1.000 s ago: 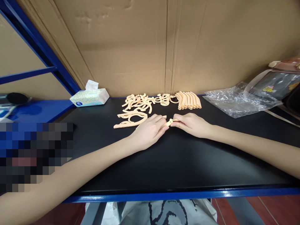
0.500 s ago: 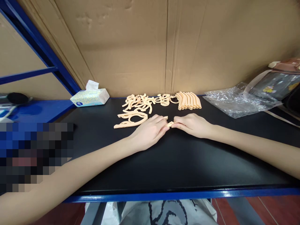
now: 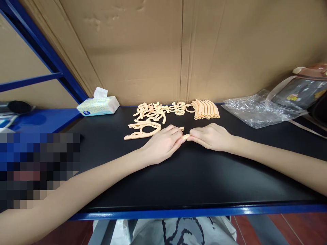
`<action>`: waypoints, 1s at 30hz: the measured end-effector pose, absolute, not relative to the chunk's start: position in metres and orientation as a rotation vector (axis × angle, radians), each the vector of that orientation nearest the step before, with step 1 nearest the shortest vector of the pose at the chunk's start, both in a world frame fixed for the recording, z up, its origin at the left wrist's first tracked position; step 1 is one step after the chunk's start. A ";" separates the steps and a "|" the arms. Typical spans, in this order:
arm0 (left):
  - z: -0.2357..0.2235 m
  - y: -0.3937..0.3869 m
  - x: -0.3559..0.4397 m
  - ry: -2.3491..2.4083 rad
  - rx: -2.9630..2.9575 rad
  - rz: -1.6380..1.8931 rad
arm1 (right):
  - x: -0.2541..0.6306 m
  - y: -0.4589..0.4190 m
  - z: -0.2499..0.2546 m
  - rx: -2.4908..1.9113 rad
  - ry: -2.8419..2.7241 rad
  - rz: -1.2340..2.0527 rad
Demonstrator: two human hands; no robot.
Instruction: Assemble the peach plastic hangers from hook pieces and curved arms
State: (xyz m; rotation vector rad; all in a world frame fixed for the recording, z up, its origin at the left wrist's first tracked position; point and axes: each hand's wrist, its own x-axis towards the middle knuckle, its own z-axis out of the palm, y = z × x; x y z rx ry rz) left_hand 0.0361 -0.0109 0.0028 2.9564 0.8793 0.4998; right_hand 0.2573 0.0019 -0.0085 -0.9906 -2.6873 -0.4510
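My left hand [image 3: 166, 144] is closed over a beige plastic hanger piece [image 3: 186, 137], whose short end shows between my two hands. My right hand [image 3: 211, 136] pinches the same end from the other side, thumb below and fingers curled above. Most of the piece is hidden under my left fingers, and a second beige tip pokes out behind them. Just left of my left hand lie folded hanger parts [image 3: 133, 136], long arms joined to a curved loop. Behind is a jumbled heap of curved hook pieces [image 3: 146, 110]. A row of nested, curved arm pieces [image 3: 206, 109] lies at the back right.
A tissue pack [image 3: 100, 105] stands at the back left. On the right are a crumpled clear plastic bag [image 3: 258, 110] and a clear container with a strap [image 3: 288, 95]. A cardboard wall [image 3: 143, 54] rises behind the black tabletop [image 3: 163, 183]. A pixelated patch covers the left side.
My right hand has shifted very slightly down, along with the end of the piece. A bit more of the tip behind my left fingers shows. The other things have stayed put.
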 end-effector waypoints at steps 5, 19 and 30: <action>0.003 -0.011 0.036 0.896 2.945 0.521 | 0.256 -0.001 -0.008 -0.991 -2.668 -0.576; 0.002 -0.010 0.035 0.902 2.890 0.511 | 0.253 -0.005 -0.005 -0.928 -2.589 -0.811; 0.003 -0.011 0.036 0.873 2.921 0.511 | 0.257 0.002 -0.007 -0.871 -2.597 -0.564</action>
